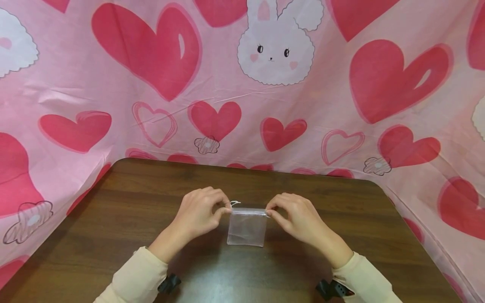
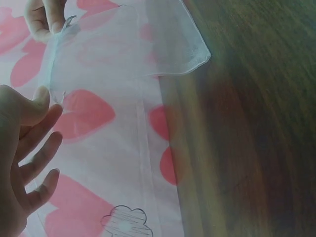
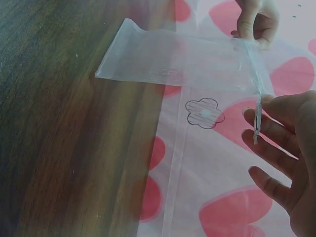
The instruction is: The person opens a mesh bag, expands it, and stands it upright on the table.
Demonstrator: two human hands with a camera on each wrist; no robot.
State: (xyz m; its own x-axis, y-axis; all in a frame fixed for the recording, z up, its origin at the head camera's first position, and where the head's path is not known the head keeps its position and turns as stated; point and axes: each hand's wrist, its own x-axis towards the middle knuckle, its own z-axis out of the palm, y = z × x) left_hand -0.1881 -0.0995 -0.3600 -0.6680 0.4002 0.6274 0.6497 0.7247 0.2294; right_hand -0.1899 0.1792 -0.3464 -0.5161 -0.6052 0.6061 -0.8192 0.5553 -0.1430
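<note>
Closest to the bottom edge of the head view, two cream sleeves (image 1: 136, 273) come in from the lower corners, and bare dark wood shows on both sides of them. The table (image 1: 113, 235) runs out to a rounded far edge across the middle of the frame, with open surface left, right and beyond the hands.

At centre, the left hand (image 1: 198, 214) pinches the upper left corner of a small sheer pouch (image 1: 247, 227) between thumb and forefinger; in the left wrist view its other fingers (image 2: 42, 153) are spread and relaxed. The right hand (image 1: 297, 216) pinches the opposite upper corner in the same way, and the right wrist view shows a thin white drawstring (image 3: 256, 116) hanging by its loosely spread fingers (image 3: 266, 148).

The pouch is stretched flat between the two hands, its lower edge hanging free toward the table. It is see-through and looks to hold nothing.

Behind the table, filling the upper half of the frame, hangs a pink cloth (image 1: 333, 105) printed with red hearts and a white rabbit (image 1: 275, 44).
</note>
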